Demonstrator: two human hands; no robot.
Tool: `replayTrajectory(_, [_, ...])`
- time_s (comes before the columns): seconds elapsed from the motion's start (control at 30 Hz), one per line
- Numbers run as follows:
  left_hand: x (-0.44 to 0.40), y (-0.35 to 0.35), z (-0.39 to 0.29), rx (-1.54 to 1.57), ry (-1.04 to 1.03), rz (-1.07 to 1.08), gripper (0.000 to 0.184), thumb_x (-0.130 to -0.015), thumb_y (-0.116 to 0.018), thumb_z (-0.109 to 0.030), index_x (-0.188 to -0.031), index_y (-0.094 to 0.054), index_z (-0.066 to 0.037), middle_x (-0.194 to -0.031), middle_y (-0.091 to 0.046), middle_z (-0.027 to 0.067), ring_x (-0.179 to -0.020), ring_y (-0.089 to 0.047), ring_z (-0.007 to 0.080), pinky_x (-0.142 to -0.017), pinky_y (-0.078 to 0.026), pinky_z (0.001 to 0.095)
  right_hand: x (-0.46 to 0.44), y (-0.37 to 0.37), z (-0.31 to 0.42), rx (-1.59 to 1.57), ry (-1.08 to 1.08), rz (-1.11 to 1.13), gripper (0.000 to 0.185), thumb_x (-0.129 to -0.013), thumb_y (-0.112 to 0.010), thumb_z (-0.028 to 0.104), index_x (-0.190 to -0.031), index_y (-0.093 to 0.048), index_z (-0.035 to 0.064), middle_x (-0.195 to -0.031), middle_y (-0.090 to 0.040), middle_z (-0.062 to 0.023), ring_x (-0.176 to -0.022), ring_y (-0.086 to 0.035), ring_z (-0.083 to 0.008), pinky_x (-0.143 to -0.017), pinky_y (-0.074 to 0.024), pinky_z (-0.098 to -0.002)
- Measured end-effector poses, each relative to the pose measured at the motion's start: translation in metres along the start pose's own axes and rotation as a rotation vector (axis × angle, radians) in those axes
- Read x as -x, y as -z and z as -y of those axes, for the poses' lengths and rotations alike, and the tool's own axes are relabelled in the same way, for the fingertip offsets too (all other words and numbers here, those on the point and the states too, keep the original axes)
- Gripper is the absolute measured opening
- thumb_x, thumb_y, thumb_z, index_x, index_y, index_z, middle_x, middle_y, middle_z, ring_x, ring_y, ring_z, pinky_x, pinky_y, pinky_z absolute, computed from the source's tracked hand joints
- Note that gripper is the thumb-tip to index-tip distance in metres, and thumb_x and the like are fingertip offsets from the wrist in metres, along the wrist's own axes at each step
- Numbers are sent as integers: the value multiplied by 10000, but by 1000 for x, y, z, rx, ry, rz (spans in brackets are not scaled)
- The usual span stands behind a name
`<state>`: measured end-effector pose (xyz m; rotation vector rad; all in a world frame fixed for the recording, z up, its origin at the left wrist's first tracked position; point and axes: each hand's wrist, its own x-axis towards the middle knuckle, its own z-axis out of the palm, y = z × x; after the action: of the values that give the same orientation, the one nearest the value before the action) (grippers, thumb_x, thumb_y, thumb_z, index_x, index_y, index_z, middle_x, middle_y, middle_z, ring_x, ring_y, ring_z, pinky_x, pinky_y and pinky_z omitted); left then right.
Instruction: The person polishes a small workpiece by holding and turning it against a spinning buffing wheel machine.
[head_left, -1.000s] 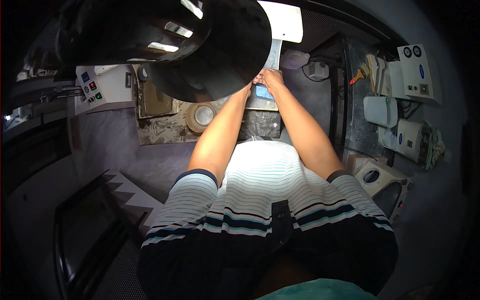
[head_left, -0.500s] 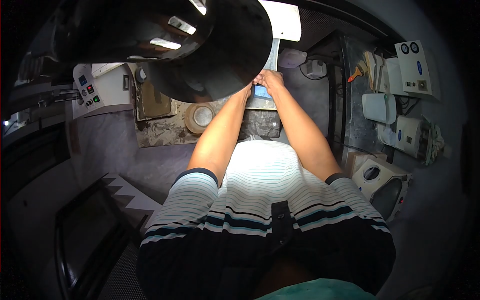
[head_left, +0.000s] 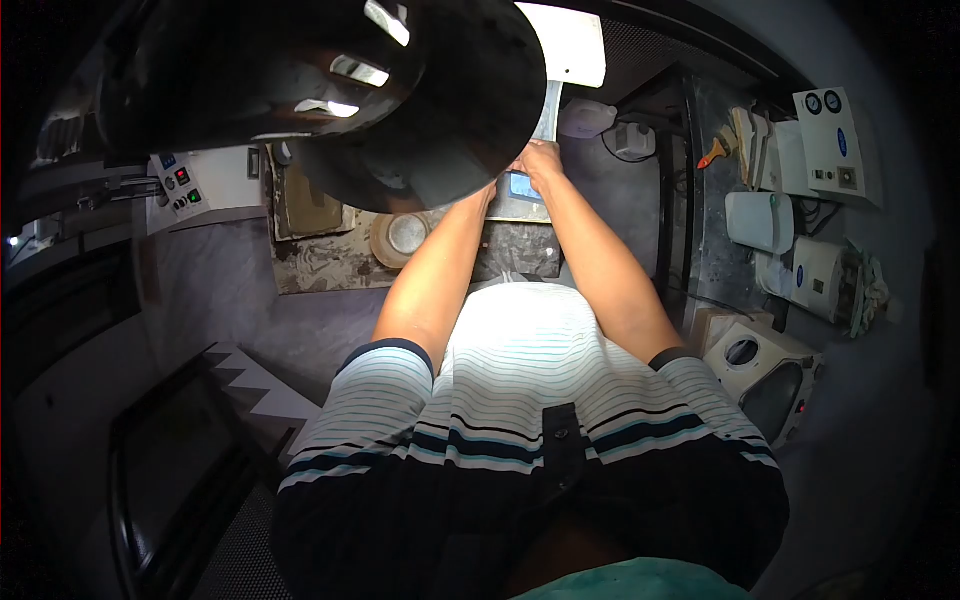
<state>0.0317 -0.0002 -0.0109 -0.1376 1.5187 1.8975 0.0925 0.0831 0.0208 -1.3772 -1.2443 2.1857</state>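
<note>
Both of my forearms reach forward to a lit machine with a blue screen [head_left: 522, 187] on its front. My right hand [head_left: 541, 160] is above that screen, its fingers curled inward to the left. What they hold, if anything, is hidden behind the black lamp shade [head_left: 440, 110]. The shade also covers nearly all of my left hand [head_left: 491, 191]; only the part by the wrist shows, just left of the screen, and its fingers are out of sight.
A round bowl [head_left: 381, 241] and a tray [head_left: 312, 208] stand on the stained bench at left. Further left is a control box [head_left: 225, 180]. On the right are an orange brush [head_left: 712, 154], a pale container [head_left: 759, 221] and a gauge unit [head_left: 828, 140].
The lamp shade sits slightly lower in view and hides more of both hands. My left forearm has shifted slightly left; the fingertips seen before are now covered.
</note>
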Motion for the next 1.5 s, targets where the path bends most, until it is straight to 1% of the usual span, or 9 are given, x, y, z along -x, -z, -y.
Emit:
replayTrajectory(0.37, [9, 3, -3, -6, 19, 68, 56, -844, -513, 31, -849, -568, 27, -768, -611, 98, -641, -590, 150, -548, -502, 257, 0, 9, -8, 13, -45, 34, 122, -770, -627, -17, -851, -564, -83, -738, -624, -149, -595, -638, -200, -531, -564, -294])
replayTrajectory(0.57, [3, 12, -4, -124, -125, 251, 55, -856, -514, 19, -851, -569, 25, -754, -614, 89, -605, -570, 138, -542, -497, 255, -3, 19, -12, 221, 134, 206, 156, -781, -660, 37, -853, -619, -95, -753, -645, -133, -611, -636, -175, -526, -551, -269])
replayTrajectory(0.67, [6, 7, -10, -121, -74, 193, 70, -865, -497, 12, -863, -565, 30, -762, -610, 96, -605, -567, 141, -543, -498, 260, 3, 17, -6, 192, 123, 231, 166, -789, -658, 49, -863, -626, -96, -756, -648, -137, -613, -636, -172, -524, -547, -264])
replayTrajectory(0.73, [3, 5, -10, -17, 77, 169, 90, -871, -467, 16, -872, -556, 34, -772, -606, 103, -623, -572, 148, -547, -501, 266, 5, 13, -4, 135, 113, 162, 60, -776, -561, -34, -780, -608, -73, -708, -631, -133, -585, -630, -191, -543, -546, -268])
replayTrajectory(0.87, [14, -4, -10, 181, 100, 141, 103, -859, -443, 31, -878, -543, 43, -772, -602, 111, -637, -578, 165, -550, -506, 280, 5, 7, 3, 134, 35, 82, 122, -787, -624, 13, -824, -620, -103, -730, -644, -156, -583, -632, -188, -502, -544, -280])
replayTrajectory(0.97, [22, -4, -16, 248, 265, 110, 125, -861, -416, 29, -879, -539, 45, -774, -599, 117, -642, -584, 185, -559, -518, 301, 2, 6, -8, 123, 50, 63, 88, -779, -607, -19, -802, -614, -104, -720, -641, -162, -578, -629, -189, -481, -534, -282])
replayTrajectory(1.07, [12, 2, -16, 268, 248, 230, 157, -874, -383, -13, -897, -526, 49, -775, -589, 125, -628, -587, 212, -553, -534, 324, 4, 6, -5, 247, 112, 109, 79, -766, -623, 8, -782, -627, -69, -699, -639, -123, -566, -623, -160, -484, -515, -248])
replayTrajectory(1.27, [15, -4, -10, 29, 51, 102, 113, -849, -422, 16, -882, -529, 36, -783, -594, 123, -614, -587, 193, -535, -529, 311, 10, 6, -5, 267, 141, 119, 87, -771, -632, 25, -745, -637, -58, -680, -634, -93, -546, -604, -127, -484, -504, -234])
replayTrajectory(1.5, [25, -17, -28, 43, 21, 111, 79, -816, -458, 50, -819, -534, 29, -729, -593, 116, -545, -566, 169, -479, -483, 280, 12, 4, 1, 363, 178, 83, 88, -773, -613, 22, -777, -652, -56, -678, -634, -79, -544, -597, -123, -487, -507, -237])
